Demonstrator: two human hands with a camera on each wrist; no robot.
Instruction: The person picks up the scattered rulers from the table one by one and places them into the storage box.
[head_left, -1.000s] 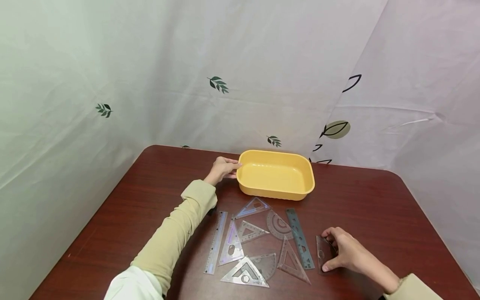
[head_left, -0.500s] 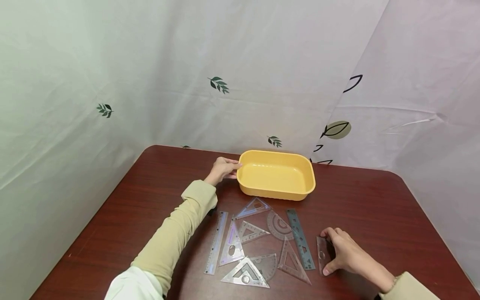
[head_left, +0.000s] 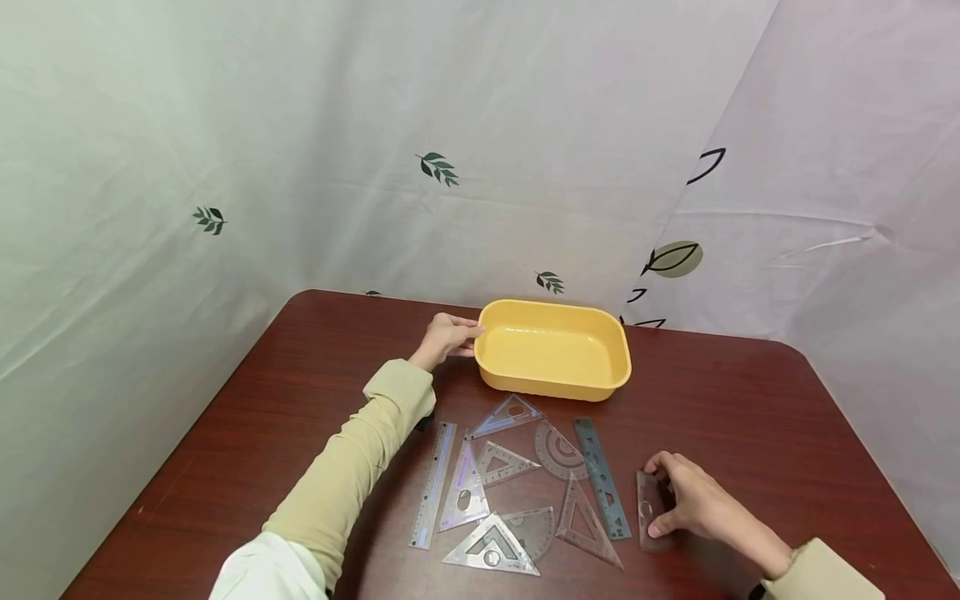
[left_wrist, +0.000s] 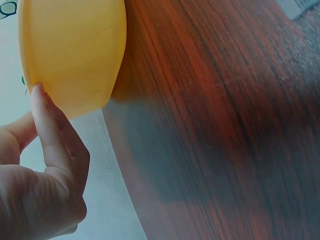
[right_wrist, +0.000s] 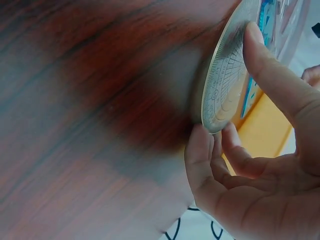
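At the far middle of the table, my left hand (head_left: 444, 338) holds the left end of a yellow plastic basin (head_left: 551, 390). In the left wrist view the fingers (left_wrist: 50, 135) lie at the rim of the basin (left_wrist: 80, 55). Near the right front, my right hand (head_left: 693, 502) grips a clear protractor (head_left: 651, 507) by its two ends, between thumb and fingers. The right wrist view shows its curved, marked edge (right_wrist: 218, 80) facing the camera, tilted up close over the tabletop. Left of this hand lies a bluish-grey ruler (head_left: 602, 479).
In front of the basin lie several clear drawing tools: a long ruler (head_left: 432, 487), set squares such as the front one (head_left: 492, 546), and two more protractors (head_left: 558, 450). The dark red wooden table (head_left: 750, 408) backs onto a pale, leaf-printed cloth (head_left: 480, 167).
The right hand and the protractor in it shift very slightly, and the protractor's tilt changes a little. The left hand, basin and other tools stay where they were.
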